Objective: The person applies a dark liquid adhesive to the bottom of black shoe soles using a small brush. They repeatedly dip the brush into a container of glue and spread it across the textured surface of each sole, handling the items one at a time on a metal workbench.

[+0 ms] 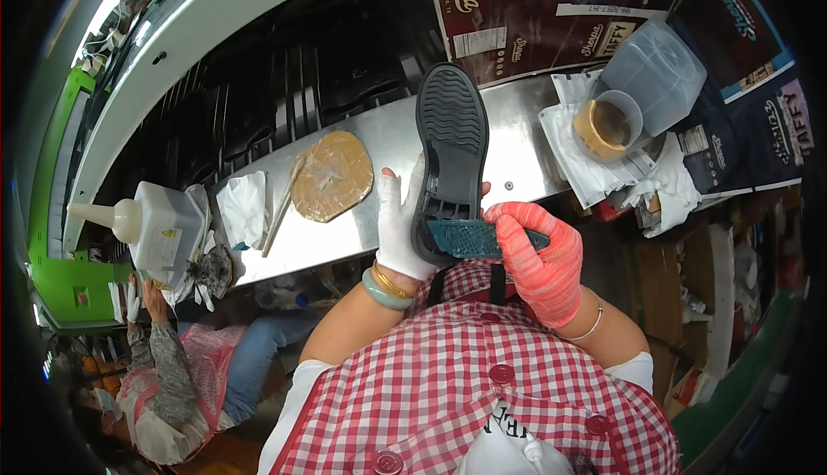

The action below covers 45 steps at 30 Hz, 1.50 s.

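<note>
At the metal counter [517, 148], the left hand [398, 234] wraps its grip round a black shoe [452, 130], sole up, while the right hand [547, 264] pinches a teal brush-like tool [465, 240] at its heel — brushing, seemingly — and the next stroke calls for steadiness.

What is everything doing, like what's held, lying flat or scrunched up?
Left hand: gloved in white, gripping the shoe.
Black shoe: held, sole facing up.
Right hand: gloved in pinkish red, closed around the brush.
Teal brush: held across the shoe's heel end.
Round tan disc: lying flat.
White cloth: scrunched up.
White bottle: nozzle on.
</note>
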Motion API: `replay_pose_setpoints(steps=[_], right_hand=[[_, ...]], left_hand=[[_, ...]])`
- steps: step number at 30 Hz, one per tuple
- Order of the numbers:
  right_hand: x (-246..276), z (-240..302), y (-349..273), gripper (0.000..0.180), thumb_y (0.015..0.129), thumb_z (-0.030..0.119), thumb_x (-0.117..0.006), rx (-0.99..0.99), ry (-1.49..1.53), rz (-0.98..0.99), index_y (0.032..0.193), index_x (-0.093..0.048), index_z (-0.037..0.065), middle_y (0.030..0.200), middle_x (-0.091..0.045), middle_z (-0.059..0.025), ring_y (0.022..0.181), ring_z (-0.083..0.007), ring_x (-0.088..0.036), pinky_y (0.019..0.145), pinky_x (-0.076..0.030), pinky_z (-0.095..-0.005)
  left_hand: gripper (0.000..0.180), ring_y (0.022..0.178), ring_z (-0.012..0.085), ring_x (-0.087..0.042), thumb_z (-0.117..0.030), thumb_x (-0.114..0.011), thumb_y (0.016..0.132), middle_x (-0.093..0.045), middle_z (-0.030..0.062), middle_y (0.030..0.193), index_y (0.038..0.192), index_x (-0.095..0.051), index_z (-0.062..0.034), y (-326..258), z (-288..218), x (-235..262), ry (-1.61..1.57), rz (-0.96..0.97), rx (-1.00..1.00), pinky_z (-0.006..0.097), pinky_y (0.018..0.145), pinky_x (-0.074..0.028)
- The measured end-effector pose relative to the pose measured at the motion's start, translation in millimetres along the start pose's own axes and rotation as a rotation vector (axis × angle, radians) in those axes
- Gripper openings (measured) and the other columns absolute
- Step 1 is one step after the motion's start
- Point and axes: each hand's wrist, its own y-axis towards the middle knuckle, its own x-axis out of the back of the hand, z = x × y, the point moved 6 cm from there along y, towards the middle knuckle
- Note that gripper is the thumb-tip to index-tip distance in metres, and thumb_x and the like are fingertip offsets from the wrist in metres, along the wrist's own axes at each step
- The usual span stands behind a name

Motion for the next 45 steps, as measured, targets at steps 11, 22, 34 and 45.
replay_pose_setpoints(steps=[11, 22, 34, 45], right_hand=[[0.0, 4.7, 11.5, 0.017, 0.090, 0.010, -0.060, -0.059, 0.020, 0.270, 0.101, -0.065, -0.001, 0.078, -0.066, -0.0055, 0.064, -0.0086, -0.060, 0.061, -0.050, -0.0227], [-17.4, 25.3, 34.6, 0.028, 0.092, 0.024, -0.057, -0.216, -0.101, 0.569, 0.103, -0.065, -0.001, 0.092, -0.067, -0.0068, 0.067, -0.0099, -0.062, 0.063, -0.051, -0.0228], [-45.8, 38.3, 47.0, 0.023, 0.087, 0.020, -0.059, -0.420, -0.210, 0.695, 0.097, -0.067, 0.001, 0.075, -0.063, -0.0053, 0.051, -0.0076, -0.055, 0.051, -0.045, -0.0213], [-48.6, 33.9, 51.4, 0.023, 0.086, 0.021, -0.061, -0.377, -0.215, 0.778, 0.096, -0.068, 0.002, 0.075, -0.065, -0.0057, 0.055, -0.0088, -0.056, 0.054, -0.046, -0.0235]], left_hand=[[0.084, 0.129, 0.0326, -0.041, -0.070, -0.009, 0.090, -0.035, 0.0178, 0.144, 0.147, -0.021, -0.0101, -3.7, -1.1, -5.0, 0.111, 0.028, 0.080, 0.046, 0.110, -0.030], [0.093, 0.128, 0.0285, -0.044, -0.076, -0.019, 0.086, -0.037, 0.0179, 0.143, 0.146, -0.024, -0.0046, -15.0, -0.9, -3.8, 0.238, -0.033, 0.321, 0.040, 0.109, -0.034], [0.094, 0.107, 0.0297, -0.060, -0.078, -0.019, 0.084, -0.055, 0.0196, 0.125, 0.142, -0.034, -0.0044, -19.9, -4.7, 11.9, 0.363, -0.011, 0.571, 0.041, 0.091, -0.051], [0.101, 0.091, 0.0394, -0.065, -0.082, -0.023, 0.079, -0.053, 0.0250, 0.125, 0.142, -0.034, -0.0044, -21.3, -8.4, 8.3, 0.448, -0.001, 0.687, 0.044, 0.073, -0.058]])
